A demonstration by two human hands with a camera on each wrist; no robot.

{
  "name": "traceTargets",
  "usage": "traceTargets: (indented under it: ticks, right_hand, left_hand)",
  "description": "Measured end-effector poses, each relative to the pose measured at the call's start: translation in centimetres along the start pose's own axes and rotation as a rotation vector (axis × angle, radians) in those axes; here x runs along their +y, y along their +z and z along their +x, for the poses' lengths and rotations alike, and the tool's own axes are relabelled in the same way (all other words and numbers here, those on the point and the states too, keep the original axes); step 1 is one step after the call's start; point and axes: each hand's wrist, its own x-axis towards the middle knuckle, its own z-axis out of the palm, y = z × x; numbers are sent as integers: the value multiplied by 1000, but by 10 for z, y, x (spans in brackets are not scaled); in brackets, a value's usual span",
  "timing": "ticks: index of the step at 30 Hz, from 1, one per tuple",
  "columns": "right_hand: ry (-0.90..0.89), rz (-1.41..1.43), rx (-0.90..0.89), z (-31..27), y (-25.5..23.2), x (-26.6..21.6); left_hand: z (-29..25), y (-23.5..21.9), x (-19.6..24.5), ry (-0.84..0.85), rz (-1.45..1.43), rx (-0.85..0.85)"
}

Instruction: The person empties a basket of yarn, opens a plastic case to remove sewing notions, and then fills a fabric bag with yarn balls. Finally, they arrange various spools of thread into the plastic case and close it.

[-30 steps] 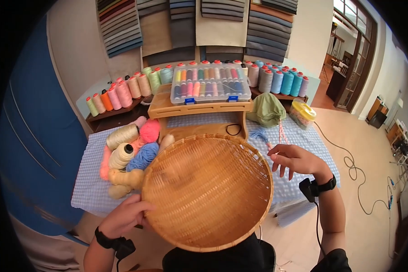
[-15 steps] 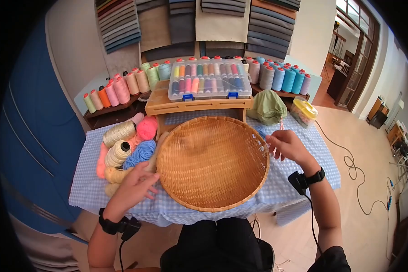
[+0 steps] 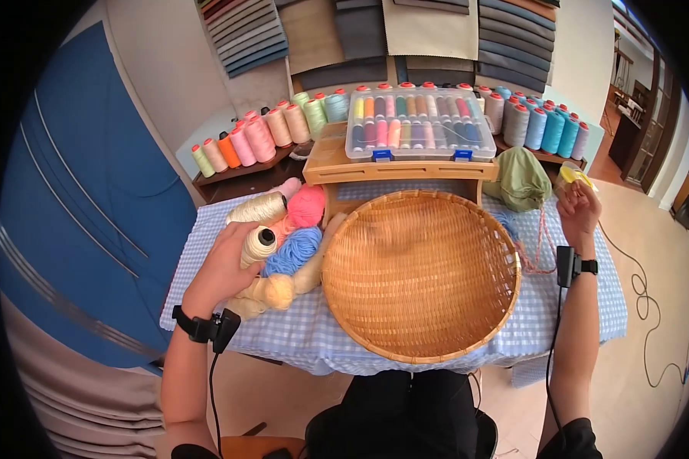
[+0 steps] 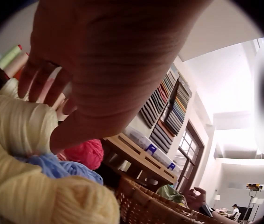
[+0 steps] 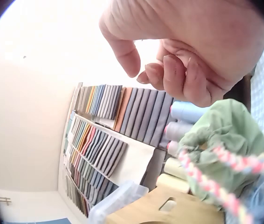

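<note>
A round woven bamboo basket [image 3: 421, 275] rests on the table with nothing in it, and neither hand is on it. My left hand [image 3: 223, 264] reaches over the yarn pile at the left, thumb and fingers spread about a cream yarn cone [image 3: 259, 246] with a dark core. That cone still leans among the others; in the left wrist view the thumb lies right at its end. Beside it are a blue skein [image 3: 292, 251] and pale yellow yarn [image 3: 272, 291]. Raised at the right, my right hand [image 3: 579, 208] has loosely curled fingers and nothing in them. It overlaps a yellow-lidded box [image 3: 573, 173].
A wooden stand [image 3: 398, 170] behind the basket carries a clear case [image 3: 421, 141] of thread spools. Thread cones [image 3: 256, 141] line both sides. A green cloth bag [image 3: 519, 180] with a braided cord [image 3: 542, 237] stands near my right hand. Checkered cloth [image 3: 291, 336] covers the table.
The basket has come down onto the table, and my left hand has let go of it and moved to the yarn pile. My right hand has moved away from the basket's rim toward the yellow-lidded box.
</note>
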Motion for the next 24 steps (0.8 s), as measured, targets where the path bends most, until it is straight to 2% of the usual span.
traceTargets:
  ticks: [3,6,8,12,14,15,18,22,24]
  right_hand:
    - [18,-67,-11,-4,-5,1]
    - [46,-70,13,-1,-12,16]
    - [116,-206,-13,1,-20,29]
    - [187,-307,9,-3,-17,38]
    - [195,-307,27,-1,-22,41]
    - [203,-312,42,1,-24,43]
    - [255,-294,75,2,-30,46]
    - [255,-320,84,1,-30,47]
    - [249,-335,69,1,-32,50]
  left_hand:
    - [7,-1,-9,-54,-30,-90]
    - [13,1,-11,-21,-14,-118]
    - [18,5,-16,17,-7,-161]
    - [26,-1,-10,28,54,-180]
    - [29,-13,-2,-138,-23,-191]
    - [30,-18,-3,-138,-21,-193]
    - [36,-51,0,-37,-116,11]
    - [41,-78,18,-20,-286,82]
    - [43,-84,30,-18,-557,169]
